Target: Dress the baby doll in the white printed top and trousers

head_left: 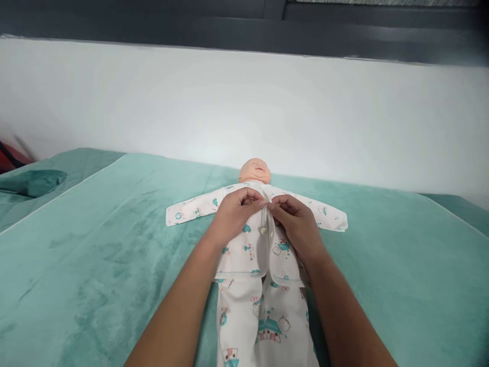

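Observation:
A baby doll (255, 171) lies on its back on a teal blanket (95, 255), head away from me, arms spread. It wears a white patterned top (244, 250) and matching trousers (263, 321). My left hand (234, 213) and my right hand (295, 220) meet on the doll's chest just below the neck. Both pinch the front edges of the top where they come together. A small button (263, 231) shows on the placket just below my fingers.
The blanket covers a wide surface that runs up to a white wall (244, 112). A dark teal bundle of cloth (32, 182) lies at the far left, with something red (9, 155) behind it.

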{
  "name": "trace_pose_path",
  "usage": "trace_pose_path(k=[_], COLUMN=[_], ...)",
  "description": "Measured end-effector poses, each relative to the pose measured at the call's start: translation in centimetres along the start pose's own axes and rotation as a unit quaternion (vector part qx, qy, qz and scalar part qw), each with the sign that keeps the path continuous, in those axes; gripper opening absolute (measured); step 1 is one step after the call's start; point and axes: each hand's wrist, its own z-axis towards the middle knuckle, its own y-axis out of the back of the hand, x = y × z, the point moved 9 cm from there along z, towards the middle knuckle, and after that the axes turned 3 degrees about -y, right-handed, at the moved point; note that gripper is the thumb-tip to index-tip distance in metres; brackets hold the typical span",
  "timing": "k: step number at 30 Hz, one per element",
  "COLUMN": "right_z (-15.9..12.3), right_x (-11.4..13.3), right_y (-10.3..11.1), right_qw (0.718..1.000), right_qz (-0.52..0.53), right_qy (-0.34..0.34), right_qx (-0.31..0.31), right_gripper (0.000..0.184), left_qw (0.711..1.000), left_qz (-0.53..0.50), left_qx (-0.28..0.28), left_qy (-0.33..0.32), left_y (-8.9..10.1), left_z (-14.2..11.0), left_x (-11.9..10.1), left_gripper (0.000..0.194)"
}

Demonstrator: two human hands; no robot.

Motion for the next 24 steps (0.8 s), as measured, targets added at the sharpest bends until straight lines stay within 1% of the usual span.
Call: trace_pose_path(k=[4, 11, 16, 20, 24], right_z=[0.10, 0.37, 0.34, 0.25, 0.20], right_x=[-0.05, -0.74, -0.58, -0.33, -0.01], right_y=[0.13, 0.33, 0.17, -0.12, -0.25], right_qw=[1.000, 0.999, 0.999, 0.998, 0.998], right_qz=[-0.010, -0.001, 0.004, 0.001, -0.015], right_qy=[0.002, -0.019, -0.012, -0.010, -0.001], right_qx=[0.008, 0.035, 0.046, 0.058, 0.065], right_gripper=[0.023, 0.029, 0.029, 0.026, 0.025], left_qw=[1.000, 1.000, 0.999, 1.000, 1.000], left_qz=[-0.004, 0.019, 0.008, -0.005, 0.004], left_qx=[0.007, 0.019, 0.020, 0.015, 0.016], left_qy=[-0.002, -0.012, -0.025, -0.025, -0.024], left_y=[-0.01, -0.09, -0.32, -0.48, -0.57], left_z=[0.07, 0.04, 0.12, 0.17, 0.10], left_x=[-0.01, -0.03, -0.11, 0.13, 0.18], left_gripper=[0.020, 0.022, 0.017, 0.017, 0.017])
